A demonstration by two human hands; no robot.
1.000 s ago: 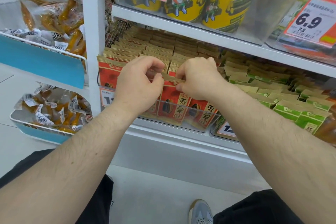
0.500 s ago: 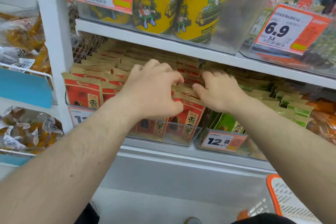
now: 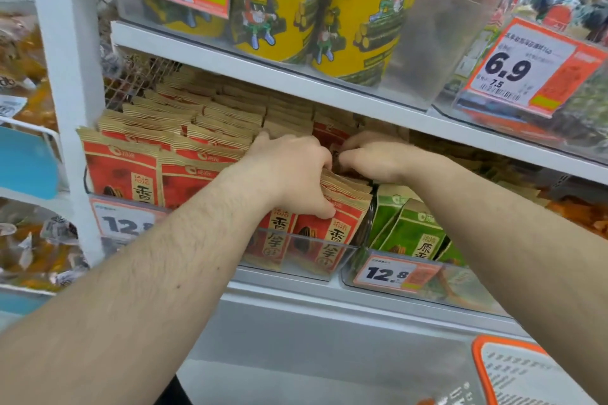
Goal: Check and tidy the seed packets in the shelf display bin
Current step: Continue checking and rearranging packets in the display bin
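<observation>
Rows of red seed packets with tan top strips stand in a clear display bin on the middle shelf. My left hand grips the front bunch of packets in the right-hand row, thumb on the front packet's face and fingers curled over the tops. My right hand reaches into the gap behind that bunch, its fingers curled among the packets and mostly hidden.
Green seed packets fill the neighbouring bin on the right, behind a 12.8 price tag. Yellow tubs stand on the shelf above, whose edge hangs low over the packets. A white upright post borders the left.
Both hands have moved right and deeper into the right-hand row. My left hand now holds the front packets forward while my right hand digs in behind them. The camera has moved closer.
</observation>
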